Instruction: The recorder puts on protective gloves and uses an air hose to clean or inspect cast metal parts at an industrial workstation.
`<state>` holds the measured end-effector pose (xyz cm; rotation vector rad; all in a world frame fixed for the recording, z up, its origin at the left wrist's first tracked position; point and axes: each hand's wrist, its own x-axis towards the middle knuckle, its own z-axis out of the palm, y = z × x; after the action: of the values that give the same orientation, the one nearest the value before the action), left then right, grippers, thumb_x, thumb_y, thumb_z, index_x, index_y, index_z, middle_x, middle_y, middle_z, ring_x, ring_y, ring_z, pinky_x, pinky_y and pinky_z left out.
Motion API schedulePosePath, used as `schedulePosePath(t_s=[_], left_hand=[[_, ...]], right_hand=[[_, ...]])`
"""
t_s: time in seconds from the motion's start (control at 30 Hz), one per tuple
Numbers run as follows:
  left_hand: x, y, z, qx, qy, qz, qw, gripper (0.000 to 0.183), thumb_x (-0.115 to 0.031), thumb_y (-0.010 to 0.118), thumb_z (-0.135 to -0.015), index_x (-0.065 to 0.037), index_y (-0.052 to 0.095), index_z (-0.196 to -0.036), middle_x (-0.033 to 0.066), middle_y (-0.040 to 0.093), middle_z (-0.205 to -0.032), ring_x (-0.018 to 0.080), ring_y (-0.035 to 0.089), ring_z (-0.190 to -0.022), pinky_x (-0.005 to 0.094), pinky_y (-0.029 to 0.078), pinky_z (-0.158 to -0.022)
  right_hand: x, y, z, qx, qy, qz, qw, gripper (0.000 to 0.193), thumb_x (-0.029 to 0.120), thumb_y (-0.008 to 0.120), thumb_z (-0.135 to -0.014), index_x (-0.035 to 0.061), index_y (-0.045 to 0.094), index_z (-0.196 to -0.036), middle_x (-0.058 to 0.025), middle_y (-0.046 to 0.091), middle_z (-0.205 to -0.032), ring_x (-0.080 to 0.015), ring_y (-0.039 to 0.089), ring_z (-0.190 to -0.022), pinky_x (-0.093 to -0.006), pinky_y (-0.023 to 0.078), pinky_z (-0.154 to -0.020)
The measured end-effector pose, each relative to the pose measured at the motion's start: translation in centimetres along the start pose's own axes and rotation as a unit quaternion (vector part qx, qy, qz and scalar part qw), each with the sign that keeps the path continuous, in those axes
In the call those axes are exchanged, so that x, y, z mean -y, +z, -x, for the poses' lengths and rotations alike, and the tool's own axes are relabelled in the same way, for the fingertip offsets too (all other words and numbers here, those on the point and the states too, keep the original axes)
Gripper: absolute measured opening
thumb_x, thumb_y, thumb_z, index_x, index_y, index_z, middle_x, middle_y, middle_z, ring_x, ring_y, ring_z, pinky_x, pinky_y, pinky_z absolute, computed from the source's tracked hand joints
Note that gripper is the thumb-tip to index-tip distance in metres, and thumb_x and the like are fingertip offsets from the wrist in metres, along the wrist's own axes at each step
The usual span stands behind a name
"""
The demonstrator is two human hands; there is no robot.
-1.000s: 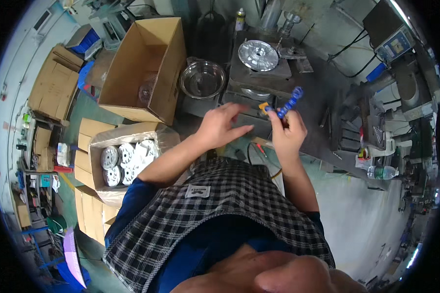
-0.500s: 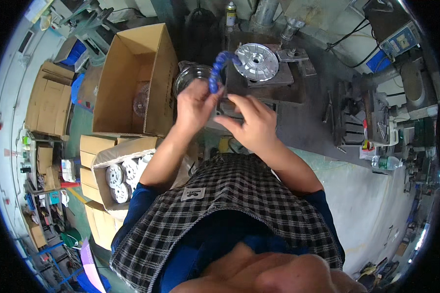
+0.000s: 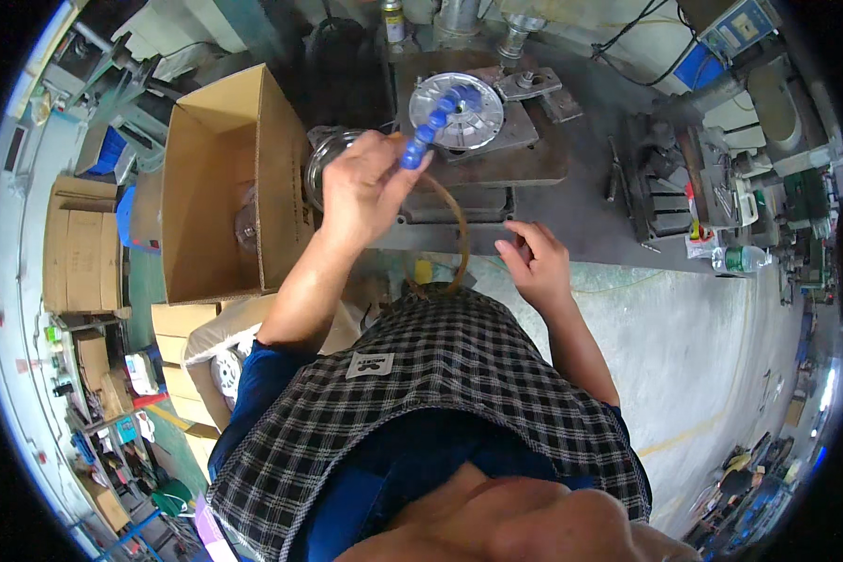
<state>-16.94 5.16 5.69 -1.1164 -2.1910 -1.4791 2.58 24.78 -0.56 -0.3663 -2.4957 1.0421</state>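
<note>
My left hand (image 3: 358, 192) is closed around the lower end of a blue segmented flexible hose (image 3: 424, 139). The hose arches up and right, its tip over a shiny round ribbed metal disc (image 3: 482, 126). That disc lies on a metal block on the workbench. From beside my left hand a brownish tube (image 3: 464, 229) loops down toward my apron. My right hand (image 3: 541, 267) hovers by the bench's front edge, empty, its fingers loosely bent and apart. A shiny round metal part (image 3: 317, 169) sits just left of my left hand, partly hidden by it.
A tall open cardboard box (image 3: 211, 187) stands at the left, with a round part inside. Below it, a lined carton (image 3: 217, 337) holds white discs. A spray can (image 3: 393, 23) is at the back. Tools, a metal tray and a plastic bottle (image 3: 742, 259) occupy the right side.
My right hand has moved away from the hose, right and down toward the bench edge. My left hand keeps the hose, whose tip now sits over the disc. The whole view has shifted slightly.
</note>
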Motion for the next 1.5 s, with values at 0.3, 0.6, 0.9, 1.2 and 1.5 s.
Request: schedulePosePath(t_s=[0.3,0.6,0.9,1.2,1.5], left_hand=[[-0.4,5.5,0.5,0.044,0.054,-0.012,0.998,0.027,-0.014,0.081,-0.075,-0.012,0.076,-0.101,0.0066,0.067,-0.084,0.0285,0.068,-0.074,0.0388,0.054,-0.064],[-1.5,10.5,0.1,0.009,0.102,-0.045,0.994,0.026,-0.014,0.080,-0.071,-0.010,0.074,-0.096,0.0069,0.065,-0.081,0.0279,0.067,-0.074,0.0412,0.054,-0.066],[-3.1,16.4,-1.6,0.013,0.060,-0.072,0.995,0.030,-0.023,0.079,-0.073,-0.007,0.071,-0.097,0.0112,0.068,-0.082,0.0320,0.068,-0.072,0.0426,0.054,-0.061],[-3.7,11.9,5.4,0.095,0.039,0.006,0.995,0.050,-0.037,0.079,-0.083,-0.006,0.068,-0.121,0.0130,0.071,-0.088,0.0306,0.070,-0.068,0.0408,0.056,-0.062],[3.4,6.0,14.6,0.279,-0.176,-0.034,0.943,0.033,-0.030,0.073,-0.088,-0.010,0.071,-0.115,0.0118,0.072,-0.078,0.0301,0.071,-0.070,0.0423,0.056,-0.064]], right_hand=[[0.9,-0.5,-0.4,-0.014,-0.001,-0.010,1.000,0.028,0.021,0.077,-0.086,0.0062,0.071,-0.109,-0.0077,0.065,-0.082,-0.0168,0.056,-0.056,-0.0316,0.047,-0.055],[3.5,-3.8,-4.3,-0.094,-0.049,-0.026,0.994,0.034,0.018,0.077,-0.086,0.0026,0.068,-0.115,-0.0073,0.062,-0.081,-0.0136,0.051,-0.055,-0.0291,0.044,-0.055],[1.0,-5.4,-10.4,-0.132,0.019,-0.006,0.991,0.028,0.017,0.073,-0.088,-0.0020,0.055,-0.078,-0.0139,0.056,-0.069,-0.0204,0.055,-0.060,-0.0371,0.045,-0.058],[-1.4,-7.4,-11.8,-0.058,-0.036,0.023,0.997,0.030,0.015,0.069,-0.093,0.0000,0.048,-0.079,-0.0030,0.043,-0.069,-0.0106,0.039,-0.065,-0.0298,0.036,-0.058],[-1.8,-7.1,-12.7,-0.068,-0.087,0.062,0.992,0.032,0.015,0.068,-0.096,0.0004,0.045,-0.080,0.0014,0.037,-0.070,-0.0062,0.033,-0.065,-0.0271,0.031,-0.056]])
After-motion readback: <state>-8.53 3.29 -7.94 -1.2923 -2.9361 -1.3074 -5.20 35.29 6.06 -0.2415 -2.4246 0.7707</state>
